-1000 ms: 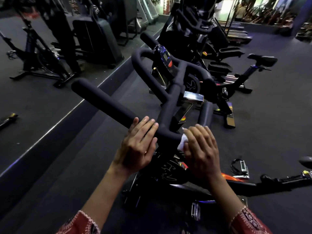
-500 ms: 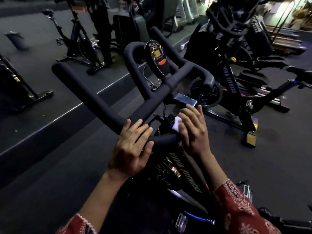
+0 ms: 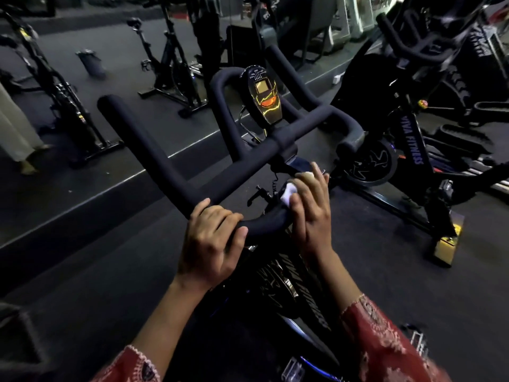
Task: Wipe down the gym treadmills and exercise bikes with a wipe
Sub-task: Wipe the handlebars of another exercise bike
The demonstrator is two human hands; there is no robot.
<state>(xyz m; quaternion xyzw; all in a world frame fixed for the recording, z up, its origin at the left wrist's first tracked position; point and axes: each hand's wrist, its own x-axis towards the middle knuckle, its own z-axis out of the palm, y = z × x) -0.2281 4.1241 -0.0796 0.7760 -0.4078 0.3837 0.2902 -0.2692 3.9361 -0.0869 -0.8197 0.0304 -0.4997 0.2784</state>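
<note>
A black exercise bike's padded handlebar [image 3: 170, 172] fills the middle of the view, with a small console [image 3: 264, 98] glowing orange at its centre. My left hand [image 3: 212, 244] is wrapped around the near bend of the bar. My right hand [image 3: 312, 213] presses a small white wipe [image 3: 289, 192] against the bar just right of the left hand; most of the wipe is hidden under my fingers. The bike's frame [image 3: 308, 301] drops away below my wrists.
A second black bike [image 3: 413, 155] stands close on the right, its base foot [image 3: 444, 250] on the floor. More bikes [image 3: 170, 67] stand on a raised platform at the left, behind a step edge [image 3: 115, 186]. A person's leg [image 3: 16, 133] shows at far left.
The view has swung left and up over the bike. My left hand has curled from resting flat to gripping the bar. My right hand with the wipe stays on the bar beside it.
</note>
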